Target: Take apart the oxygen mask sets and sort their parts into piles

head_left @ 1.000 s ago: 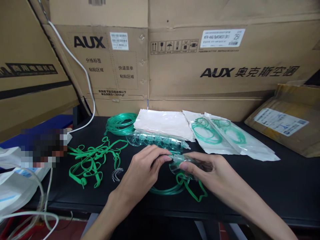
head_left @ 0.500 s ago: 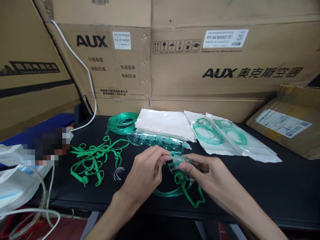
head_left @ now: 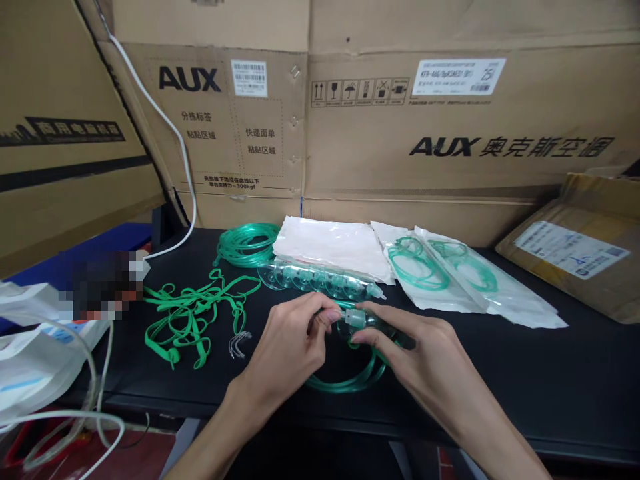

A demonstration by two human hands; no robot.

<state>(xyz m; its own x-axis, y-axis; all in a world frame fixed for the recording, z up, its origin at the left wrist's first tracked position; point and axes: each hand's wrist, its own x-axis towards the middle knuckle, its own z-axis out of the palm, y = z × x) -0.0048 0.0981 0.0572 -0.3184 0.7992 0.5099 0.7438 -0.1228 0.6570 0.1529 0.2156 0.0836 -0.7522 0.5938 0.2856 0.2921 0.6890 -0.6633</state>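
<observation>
My left hand [head_left: 293, 343] pinches the end of a green tube at the clear connector [head_left: 356, 319] of an oxygen mask. My right hand [head_left: 410, 350] is closed over the clear mask, which it mostly hides. A loop of green tubing [head_left: 345, 382] lies on the black table [head_left: 550, 373] under both hands. Just behind my hands lies a nested row of clear masks [head_left: 320, 281].
Green elastic straps [head_left: 193, 313] and small metal clips [head_left: 240, 343] lie at the left. A coil of green tubing [head_left: 247, 243], flat white bags [head_left: 333, 247] and sealed bags with green tubing [head_left: 450, 273] sit behind. Cardboard boxes [head_left: 450, 133] wall the back; white bags [head_left: 35, 360] hang at the left edge.
My hands have drawn closer together at the mask's connector. The green strap that hung below my right hand is now out of sight. The camera has shifted slightly left.
</observation>
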